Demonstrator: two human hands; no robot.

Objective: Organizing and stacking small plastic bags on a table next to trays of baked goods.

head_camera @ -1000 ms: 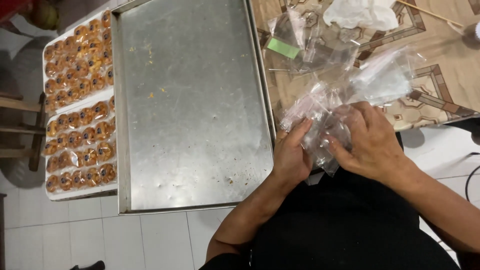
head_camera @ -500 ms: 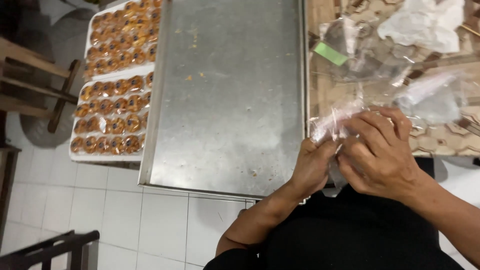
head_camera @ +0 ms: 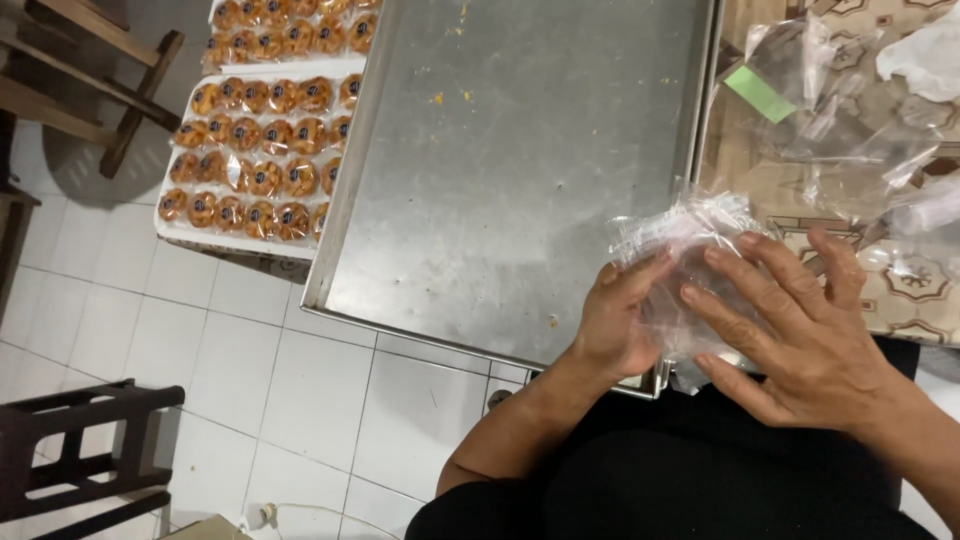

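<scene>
Far left: a white tray (head_camera: 180, 225) holds rows of small golden pastries (head_camera: 262, 135), each seemingly wrapped in clear film; it looks like finished work.
Middle: a large metal baking sheet (head_camera: 500, 160) lies bare but for a few crumbs, so whatever it carried appears already dealt with.
Left hand (head_camera: 622, 322): fingers curled against the near edge of a crumpled clear plastic bag (head_camera: 680, 235), thumb pressing it.
Right hand (head_camera: 795, 330): spread flat over the same bag, fingers fanned; both hands close together on it, above the sheet's near right corner.
Bag contents: cannot tell.
Far right: loose clear wrappers (head_camera: 850, 150) lie on a patterned tabletop (head_camera: 915, 285), unused, I judge.
</scene>
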